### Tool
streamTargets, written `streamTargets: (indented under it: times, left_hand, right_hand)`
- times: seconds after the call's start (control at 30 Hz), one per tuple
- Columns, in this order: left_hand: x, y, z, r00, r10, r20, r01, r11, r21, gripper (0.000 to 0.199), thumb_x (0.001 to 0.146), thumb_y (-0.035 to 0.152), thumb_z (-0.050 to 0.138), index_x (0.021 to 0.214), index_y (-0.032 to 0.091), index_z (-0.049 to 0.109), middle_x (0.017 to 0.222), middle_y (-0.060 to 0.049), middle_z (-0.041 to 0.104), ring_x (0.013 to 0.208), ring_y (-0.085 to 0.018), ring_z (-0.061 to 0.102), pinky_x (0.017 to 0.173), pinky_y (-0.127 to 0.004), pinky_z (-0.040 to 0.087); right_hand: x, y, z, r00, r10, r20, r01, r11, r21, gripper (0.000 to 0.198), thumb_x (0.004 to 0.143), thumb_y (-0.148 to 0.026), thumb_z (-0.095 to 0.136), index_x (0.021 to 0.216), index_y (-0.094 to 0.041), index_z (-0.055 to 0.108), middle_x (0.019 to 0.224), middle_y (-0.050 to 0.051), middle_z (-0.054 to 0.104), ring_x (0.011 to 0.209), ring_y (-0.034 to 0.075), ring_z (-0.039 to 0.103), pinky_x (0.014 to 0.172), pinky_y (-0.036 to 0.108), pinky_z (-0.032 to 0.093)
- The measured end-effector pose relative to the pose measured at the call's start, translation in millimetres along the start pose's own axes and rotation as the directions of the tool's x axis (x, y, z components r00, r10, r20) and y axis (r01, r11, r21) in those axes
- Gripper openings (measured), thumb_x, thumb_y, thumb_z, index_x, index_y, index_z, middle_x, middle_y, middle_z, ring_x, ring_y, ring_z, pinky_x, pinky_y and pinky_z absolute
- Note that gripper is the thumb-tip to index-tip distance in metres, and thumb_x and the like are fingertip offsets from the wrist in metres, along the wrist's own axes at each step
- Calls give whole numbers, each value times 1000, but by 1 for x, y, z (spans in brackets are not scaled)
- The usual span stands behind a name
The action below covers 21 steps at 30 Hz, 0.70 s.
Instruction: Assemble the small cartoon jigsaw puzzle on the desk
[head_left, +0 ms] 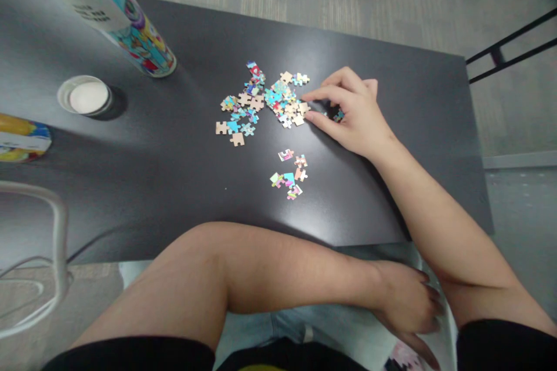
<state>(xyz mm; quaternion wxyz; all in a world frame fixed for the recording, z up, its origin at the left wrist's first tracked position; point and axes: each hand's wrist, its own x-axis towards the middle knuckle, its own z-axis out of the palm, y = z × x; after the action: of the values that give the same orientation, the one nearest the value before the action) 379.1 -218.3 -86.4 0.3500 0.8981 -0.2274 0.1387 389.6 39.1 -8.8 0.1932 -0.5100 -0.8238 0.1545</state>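
My right hand [353, 109] is at the right edge of a heap of jigsaw puzzle pieces [281, 95]. Its thumb and forefinger close around a tan-backed puzzle piece [303, 109] at that edge. A few more pieces lie partly hidden under the palm. Left of the heap is a looser cluster of pieces [243, 107], some picture side up, some tan side up. Nearer to me lies a small group of pinkish pieces [289, 178]. My left hand [407, 301] hangs below the table's front edge over my lap, holding nothing, fingers loosely bent and thumb apart.
On the dark table [174, 174] stand a tall clear bottle [130, 29] with a colourful label, a small whitish round container [89, 97] and a colourful can-like object [21, 138]. A pale curved tube [61, 214] and a cable are at the left edge.
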Motion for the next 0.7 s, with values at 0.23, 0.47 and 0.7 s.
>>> streamTargets:
  times: [0.23,0.47,0.7]
  left_hand:
    - [-2,1,-14,998,-27,62,30,998,-53,77,119,63,81,75,32,25,120,-6,96,123,-30,92,118,-48,73]
    - [0,7,-14,996,-76,43,77,997,-15,86,114,56,87,74,30,16,112,-5,90,119,-27,91,114,-42,74]
    - [-4,4,-19,999,15,33,-14,1000,-16,82,124,53,74,77,33,10,122,-12,95,119,-29,95,111,-49,74]
  right_hand:
    - [2,-14,-10,987,44,155,-9,975,-221,37,120,-59,79,153,-44,88,165,11,84,136,50,74,132,83,44]
    - [-4,-4,-11,957,-259,134,248,964,95,21,120,-55,81,120,-42,97,141,7,91,127,40,82,131,74,44]
    - [-4,-1,0,990,-141,20,139,987,80,34,120,-53,87,147,-33,94,147,17,89,135,46,82,124,70,46]
